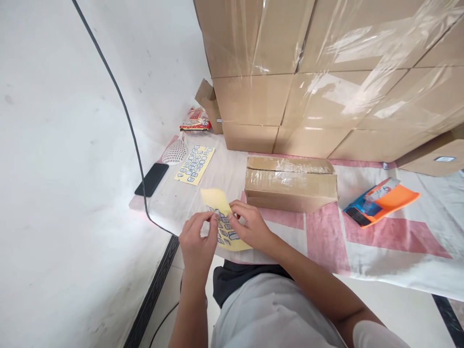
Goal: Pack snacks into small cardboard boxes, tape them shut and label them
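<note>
Left hand point(195, 239): raised in front of the body, fingers point(210, 223) pinched together at the left edge of the held sticker sheet point(222, 212), on one of the small stickers.
Right hand point(250, 227): fingers curled, pinching the right side of the same sheet, thumb on its face.
Held sticker sheet: yellow backing, upper part bare and curling upward, lower part with rows of small blue-and-white stickers; it sits between both hands, above the near edge of the floor cloth point(380, 241).
Second sticker sheet point(195, 165): lies flat on the cloth, well apart from the hands, rows of stickers nearly full.
Small carton point(290, 184): taped shut, lying on the cloth just beyond the hands.
Stacked cartons point(326, 72): wrapped in clear film, behind the small carton, against the far edge of the cloth.
Phone point(152, 179): dark, face down, near the wall, just left of the flat sheet.
White mesh object point(174, 152): beside the phone, touching the cloth.
Snack packet point(195, 121): red and white, by the wall corner.
Orange and blue packet point(380, 200): right of the small carton, flat on the cloth.
Black cable point(123, 106): runs down the wall to the floor.
</note>
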`<state>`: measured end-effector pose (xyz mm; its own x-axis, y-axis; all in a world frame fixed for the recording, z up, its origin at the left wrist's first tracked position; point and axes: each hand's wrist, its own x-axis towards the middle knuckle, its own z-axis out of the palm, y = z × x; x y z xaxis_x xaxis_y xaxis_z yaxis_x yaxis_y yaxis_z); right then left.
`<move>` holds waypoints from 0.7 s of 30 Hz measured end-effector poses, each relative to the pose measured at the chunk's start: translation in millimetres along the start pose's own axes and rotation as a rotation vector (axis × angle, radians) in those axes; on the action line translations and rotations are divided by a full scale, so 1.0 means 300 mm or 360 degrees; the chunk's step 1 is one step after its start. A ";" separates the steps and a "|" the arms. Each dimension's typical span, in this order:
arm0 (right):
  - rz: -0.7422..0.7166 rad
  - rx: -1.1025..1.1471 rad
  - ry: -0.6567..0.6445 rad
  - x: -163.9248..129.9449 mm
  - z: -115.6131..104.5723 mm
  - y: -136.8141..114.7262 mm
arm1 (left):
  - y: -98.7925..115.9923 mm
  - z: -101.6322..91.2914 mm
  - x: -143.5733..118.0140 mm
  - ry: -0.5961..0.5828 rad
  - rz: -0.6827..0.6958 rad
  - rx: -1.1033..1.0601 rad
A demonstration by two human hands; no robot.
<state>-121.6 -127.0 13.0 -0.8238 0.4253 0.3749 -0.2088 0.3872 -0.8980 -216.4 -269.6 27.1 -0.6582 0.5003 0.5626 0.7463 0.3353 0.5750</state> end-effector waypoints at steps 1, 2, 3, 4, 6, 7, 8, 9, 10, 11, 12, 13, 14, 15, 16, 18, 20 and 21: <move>0.0107 -0.0057 0.0072 0.002 0.003 0.013 | -0.010 0.001 0.001 -0.0005 -0.0216 -0.0078; 0.0248 -0.0132 0.0123 0.007 0.007 0.028 | -0.021 0.003 0.002 0.0005 -0.0433 -0.0168; 0.0402 -0.0215 0.0142 0.016 0.012 0.044 | -0.032 0.004 0.005 0.0024 -0.0621 -0.0255; 0.0545 -0.0294 0.0129 0.028 0.017 0.060 | -0.043 0.004 0.008 0.0048 -0.0760 -0.0327; 0.0737 -0.0427 0.0054 0.057 0.029 0.081 | -0.055 0.004 0.012 0.0088 -0.0878 -0.0400; 0.0783 -0.0482 0.0032 0.071 0.034 0.083 | -0.057 0.004 0.013 0.0109 -0.0879 -0.0401; 0.0805 -0.0539 0.0025 0.081 0.037 0.078 | -0.056 0.003 0.012 0.0135 -0.0855 -0.0383; 0.0804 -0.0601 0.0031 0.084 0.038 0.067 | -0.054 0.003 0.009 0.0159 -0.0812 -0.0356; 0.0777 -0.0672 0.0041 0.080 0.036 0.051 | -0.050 0.002 0.004 0.0172 -0.0755 -0.0326; 0.0711 -0.0722 0.0061 0.069 0.030 0.031 | -0.046 0.001 -0.003 0.0170 -0.0684 -0.0297; 0.0621 -0.0716 0.0088 0.050 0.021 0.009 | -0.042 0.000 -0.011 0.0149 -0.0590 -0.0265; 0.0544 -0.0624 0.0113 0.027 0.010 -0.011 | -0.038 -0.001 -0.020 0.0125 -0.0453 -0.0233; 0.0526 -0.0441 0.0125 0.001 -0.004 -0.029 | -0.034 -0.001 -0.029 0.0096 -0.0261 -0.0204; 0.0591 -0.0187 0.0105 -0.026 -0.019 -0.043 | -0.029 0.001 -0.038 0.0057 -0.0021 -0.0174; 0.0720 0.0088 0.0055 -0.052 -0.036 -0.054 | -0.023 0.006 -0.046 0.0004 0.0246 -0.0139; 0.1010 0.0505 -0.0072 -0.105 -0.073 -0.069 | 0.001 0.023 -0.058 -0.0157 0.0729 -0.0087; 0.1111 0.0550 -0.0062 -0.161 -0.120 -0.083 | 0.044 0.052 -0.064 -0.0361 0.1005 -0.0068; 0.1092 0.0462 0.0002 -0.192 -0.150 -0.092 | 0.070 0.070 -0.065 -0.0450 0.1076 -0.0071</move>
<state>-44.7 -125.4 26.4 -0.8185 0.4949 -0.2919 0.2214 -0.1972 -0.9550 -185.6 -255.5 15.7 0.0000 0.7751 0.6318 0.9716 -0.1495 0.1834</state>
